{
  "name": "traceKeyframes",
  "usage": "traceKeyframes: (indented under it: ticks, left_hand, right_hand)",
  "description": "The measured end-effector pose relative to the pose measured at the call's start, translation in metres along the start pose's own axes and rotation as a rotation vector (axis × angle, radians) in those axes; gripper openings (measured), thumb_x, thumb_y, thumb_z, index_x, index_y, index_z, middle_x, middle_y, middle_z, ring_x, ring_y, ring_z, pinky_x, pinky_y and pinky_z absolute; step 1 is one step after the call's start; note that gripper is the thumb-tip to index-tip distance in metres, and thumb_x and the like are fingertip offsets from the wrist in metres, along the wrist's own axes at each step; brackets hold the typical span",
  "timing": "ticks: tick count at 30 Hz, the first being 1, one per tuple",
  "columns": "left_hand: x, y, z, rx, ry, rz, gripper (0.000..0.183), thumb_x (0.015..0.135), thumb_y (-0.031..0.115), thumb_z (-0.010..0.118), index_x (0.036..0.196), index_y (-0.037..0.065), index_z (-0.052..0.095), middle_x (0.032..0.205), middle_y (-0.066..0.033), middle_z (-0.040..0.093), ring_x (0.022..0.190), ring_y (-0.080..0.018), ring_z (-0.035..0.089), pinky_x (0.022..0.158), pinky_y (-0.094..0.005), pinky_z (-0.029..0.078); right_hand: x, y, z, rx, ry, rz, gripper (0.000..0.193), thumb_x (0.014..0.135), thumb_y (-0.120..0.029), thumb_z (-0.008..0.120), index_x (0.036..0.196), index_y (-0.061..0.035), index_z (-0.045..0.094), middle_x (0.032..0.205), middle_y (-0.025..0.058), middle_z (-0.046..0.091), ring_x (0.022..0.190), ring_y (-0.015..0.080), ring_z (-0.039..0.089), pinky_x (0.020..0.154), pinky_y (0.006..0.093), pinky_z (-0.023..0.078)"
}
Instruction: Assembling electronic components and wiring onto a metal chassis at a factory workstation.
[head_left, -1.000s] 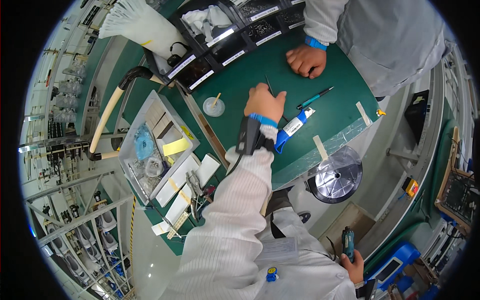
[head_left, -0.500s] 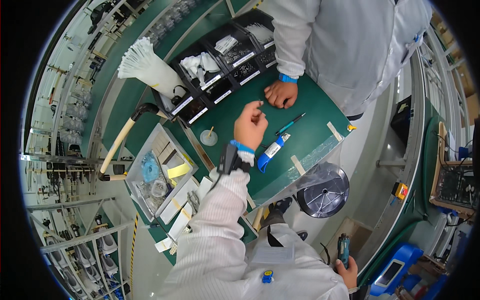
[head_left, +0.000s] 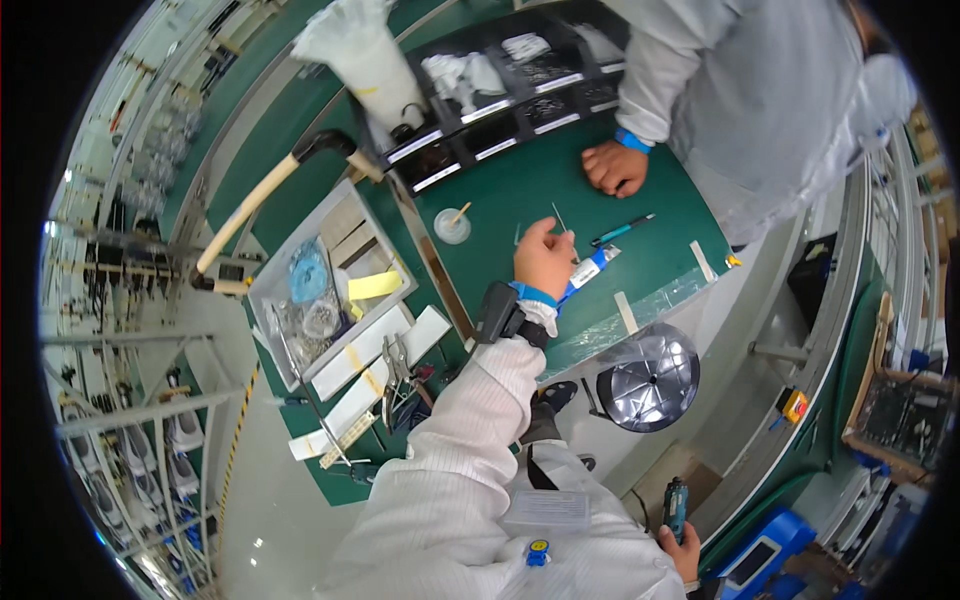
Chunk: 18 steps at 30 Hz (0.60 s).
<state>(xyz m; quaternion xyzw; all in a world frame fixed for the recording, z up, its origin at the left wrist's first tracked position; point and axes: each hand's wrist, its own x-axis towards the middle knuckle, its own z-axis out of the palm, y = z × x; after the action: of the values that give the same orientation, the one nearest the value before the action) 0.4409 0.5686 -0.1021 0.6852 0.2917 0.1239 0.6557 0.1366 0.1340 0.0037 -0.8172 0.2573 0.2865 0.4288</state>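
My left hand (head_left: 545, 262) is over the green tabletop, its fingers pinched around a thin rod (head_left: 557, 216), slender as a bit or needle; its exact kind is unclear. Beside that hand lies a blue tool or tube with a white label (head_left: 588, 273), partly covered by it. A teal pen (head_left: 622, 230) rests just beyond. To the left stands a small clear round dish (head_left: 452, 228) with a wooden stick in it. Low at the right, my right hand (head_left: 682, 556) grips a teal electric screwdriver (head_left: 676, 505), held upright away from the table.
Across the table, a co-worker's closed hand (head_left: 615, 168) rests on the surface. Black parts bins (head_left: 520, 125) line the far side. A grey tray (head_left: 408, 285) of bags and parts sits left, with pliers (head_left: 397, 358) near it. A black reel (head_left: 650, 385) stands below the table edge.
The whole view has shifted. My left hand has drawn back from the co-worker's hand toward the blue labelled thing, and the thin rod now shows plainly. My right hand still holds the electric screwdriver.
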Motion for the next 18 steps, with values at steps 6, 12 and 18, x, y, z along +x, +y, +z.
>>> traceKeyframes:
  ticks: [6, 12, 18]
  left_hand:
    - [-0.117, -0.001, -0.010, 0.031, -0.069, 0.156, 0.039, 0.093, 0.014, 0.070, 0.127, 0.001, 0.058, 0.090, -0.0089, 0.066, 0.075, -0.0138, 0.063, 0.068, -0.0300, 0.052]
    - [-0.243, 0.015, -0.083, -0.264, -0.371, -0.085, 0.026, 0.098, 0.009, 0.061, 0.122, 0.002, 0.063, 0.101, -0.0073, 0.068, 0.086, -0.0137, 0.065, 0.074, -0.0294, 0.053]
    - [-0.299, 0.004, -0.184, -0.215, -0.141, -0.309, 0.021, 0.097, 0.010, 0.062, 0.116, 0.002, 0.067, 0.102, -0.0111, 0.070, 0.087, -0.0171, 0.068, 0.076, -0.0316, 0.054]
  right_hand:
    - [0.014, -0.017, 0.010, -0.290, -0.086, 0.012, 0.042, 0.089, -0.035, 0.077, 0.101, 0.0038, 0.065, 0.078, 0.0082, 0.062, 0.074, 0.0119, 0.054, 0.066, 0.0320, 0.047]
    - [0.071, -0.035, 0.019, -0.421, -0.321, -0.038, 0.029, 0.089, -0.025, 0.074, 0.091, 0.0018, 0.064, 0.067, 0.0009, 0.058, 0.063, 0.0091, 0.050, 0.056, 0.0309, 0.043]
    - [0.155, -0.033, -0.006, -0.917, -0.527, -0.156, 0.037, 0.088, -0.028, 0.069, 0.105, 0.0047, 0.067, 0.087, 0.0219, 0.070, 0.079, 0.0353, 0.068, 0.070, 0.0438, 0.051]
